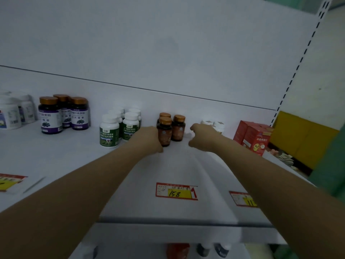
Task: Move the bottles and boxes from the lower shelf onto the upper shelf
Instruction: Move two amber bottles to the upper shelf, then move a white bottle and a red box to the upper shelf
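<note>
From the head camera, both bare arms reached forward over the upper shelf [56, 154], a white surface with products lined along its back wall.

The left hand [149, 139] lay beside the front amber bottle [164, 133], its fingers curled toward the bottle's lower body and touching or nearly touching it. The fingertips were hidden behind the hand and the bottle, so I could not tell whether the hand gripped the bottle or only rested against it. Two more amber bottles [178, 128] stood just behind and to the right of that one, all upright with copper-coloured caps.

The right hand [202, 137] hovered a little to the right of the amber group, fingers loosely curled and partly apart, with nothing in it. Just behind it stood white-capped bottles [217, 125], mostly hidden by the hand.

Farther left stood a cluster of white bottles with green labels [119, 128], then dark bottles with purple labels [63, 113], then white tubs [11, 113] at the frame's edge. Red boxes [253, 135] sat at the right end. Price tags [176, 191] lay on the shelf's front part.

Below the shelf edge, the tops of several bottles on the lower shelf [203, 249] showed, blurred.
</note>
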A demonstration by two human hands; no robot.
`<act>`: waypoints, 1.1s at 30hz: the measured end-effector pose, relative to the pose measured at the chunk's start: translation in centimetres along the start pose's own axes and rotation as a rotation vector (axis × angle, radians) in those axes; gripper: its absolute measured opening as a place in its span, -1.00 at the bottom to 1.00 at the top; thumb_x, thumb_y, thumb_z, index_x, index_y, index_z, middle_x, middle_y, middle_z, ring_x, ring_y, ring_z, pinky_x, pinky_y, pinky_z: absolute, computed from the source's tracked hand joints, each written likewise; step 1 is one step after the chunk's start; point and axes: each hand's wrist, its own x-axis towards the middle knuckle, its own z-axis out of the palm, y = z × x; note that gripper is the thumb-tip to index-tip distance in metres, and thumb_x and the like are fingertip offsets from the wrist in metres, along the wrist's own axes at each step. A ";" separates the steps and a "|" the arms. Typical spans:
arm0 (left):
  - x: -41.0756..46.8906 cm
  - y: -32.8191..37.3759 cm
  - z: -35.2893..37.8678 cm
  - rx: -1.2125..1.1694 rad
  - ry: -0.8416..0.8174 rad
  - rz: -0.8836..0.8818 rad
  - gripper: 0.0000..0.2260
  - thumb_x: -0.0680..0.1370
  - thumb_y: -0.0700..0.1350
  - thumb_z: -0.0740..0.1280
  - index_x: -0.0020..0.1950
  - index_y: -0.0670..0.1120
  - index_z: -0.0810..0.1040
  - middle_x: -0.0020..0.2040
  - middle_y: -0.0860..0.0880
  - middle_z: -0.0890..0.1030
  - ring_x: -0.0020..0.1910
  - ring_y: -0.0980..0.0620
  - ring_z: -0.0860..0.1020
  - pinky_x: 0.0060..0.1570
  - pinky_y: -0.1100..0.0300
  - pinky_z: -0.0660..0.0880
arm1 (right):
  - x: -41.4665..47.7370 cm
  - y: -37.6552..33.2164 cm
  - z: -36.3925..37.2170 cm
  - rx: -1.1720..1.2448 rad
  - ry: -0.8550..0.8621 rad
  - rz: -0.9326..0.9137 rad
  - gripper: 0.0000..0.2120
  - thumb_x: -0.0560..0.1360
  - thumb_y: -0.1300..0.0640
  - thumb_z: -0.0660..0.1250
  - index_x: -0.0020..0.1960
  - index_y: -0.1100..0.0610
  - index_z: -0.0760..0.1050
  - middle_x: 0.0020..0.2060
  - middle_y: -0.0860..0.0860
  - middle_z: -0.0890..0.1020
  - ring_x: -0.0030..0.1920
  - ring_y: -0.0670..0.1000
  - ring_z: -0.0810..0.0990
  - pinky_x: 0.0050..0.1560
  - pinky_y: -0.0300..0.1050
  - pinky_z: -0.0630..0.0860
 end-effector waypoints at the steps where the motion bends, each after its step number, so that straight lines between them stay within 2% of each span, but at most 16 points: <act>1: -0.5 0.0 -0.1 0.005 0.005 0.010 -0.47 0.47 -0.03 0.41 0.36 -0.21 0.36 0.30 -0.17 0.49 0.23 -0.09 0.49 0.07 0.17 0.44 | -0.9 0.1 -0.1 -0.010 -0.013 -0.001 -0.57 0.52 0.19 0.25 0.37 0.24 0.32 0.26 0.16 0.50 0.22 0.12 0.49 0.16 -0.08 0.47; 5: -3.1 0.4 -0.1 0.022 0.021 0.035 -0.46 0.47 -0.01 0.40 0.37 -0.20 0.36 0.32 -0.17 0.48 0.26 -0.10 0.47 0.14 0.13 0.44 | -4.5 0.7 -0.6 -0.025 -0.059 0.011 -0.55 0.51 0.18 0.27 0.37 0.23 0.33 0.21 0.17 0.51 0.17 0.12 0.50 0.09 -0.11 0.48; 9: -6.8 1.0 0.2 0.022 0.038 0.050 -0.48 0.47 0.00 0.41 0.35 -0.18 0.38 0.31 -0.15 0.47 0.26 -0.10 0.46 0.10 0.13 0.42 | -8.6 1.4 -1.3 -0.034 -0.061 -0.007 -0.55 0.52 0.17 0.26 0.39 0.22 0.33 0.27 0.17 0.47 0.23 0.13 0.46 -0.03 -0.20 0.36; 15: -13.5 3.2 0.5 0.017 0.139 0.088 -0.53 0.44 -0.01 0.43 0.25 -0.21 0.46 0.20 -0.18 0.55 0.17 -0.14 0.50 0.10 0.05 0.46 | -15.2 3.0 -2.7 0.011 -0.019 -0.068 -0.52 0.53 0.19 0.26 0.42 0.24 0.29 0.32 0.18 0.44 0.29 0.13 0.43 0.09 -0.20 0.32; 19: -18.1 5.2 0.8 -0.010 0.165 0.083 -0.54 0.43 -0.02 0.45 0.22 -0.23 0.48 0.13 -0.19 0.58 0.10 -0.15 0.52 0.02 0.08 0.47 | -20.2 4.8 -3.2 -0.020 0.014 -0.118 -0.61 0.50 0.17 0.29 0.30 0.25 0.44 0.24 0.15 0.53 0.21 0.14 0.49 0.15 -0.11 0.43; 21: -20.5 6.2 1.5 -0.028 0.168 0.067 -0.57 0.43 -0.01 0.45 0.18 -0.23 0.52 0.11 -0.19 0.57 0.08 -0.14 0.52 -0.01 0.09 0.45 | -22.7 5.8 -3.2 -0.022 0.024 -0.144 -0.63 0.50 0.16 0.30 0.29 0.22 0.46 0.25 0.11 0.53 0.23 0.12 0.49 0.15 -0.14 0.41; 24: -23.7 7.6 3.3 -0.049 0.086 0.050 -0.61 0.43 -0.01 0.45 0.14 -0.21 0.54 0.10 -0.18 0.57 -0.01 -0.09 0.50 -0.06 0.13 0.43 | -26.0 7.2 -2.5 0.006 -0.017 -0.151 -0.66 0.51 0.15 0.31 0.27 0.17 0.48 0.23 0.09 0.55 0.19 0.08 0.50 0.05 -0.19 0.38; 27: -26.1 8.0 5.7 -0.094 -0.021 0.020 -0.61 0.43 -0.01 0.46 0.16 -0.19 0.53 0.11 -0.15 0.57 -0.02 -0.06 0.50 -0.03 0.13 0.44 | -28.5 8.6 -0.6 0.065 -0.095 -0.118 -0.68 0.50 0.15 0.33 0.24 0.14 0.50 0.21 0.06 0.55 0.18 0.05 0.50 0.02 -0.21 0.38; 33: -27.4 5.1 11.1 -0.087 -0.213 -0.071 -0.49 0.43 0.01 0.45 0.30 -0.15 0.44 0.23 -0.14 0.53 0.16 -0.10 0.50 0.04 0.14 0.41 | -30.7 11.4 6.2 0.144 -0.270 -0.040 -0.62 0.50 0.14 0.32 0.31 0.15 0.44 0.25 0.08 0.52 0.22 0.07 0.50 0.14 -0.15 0.43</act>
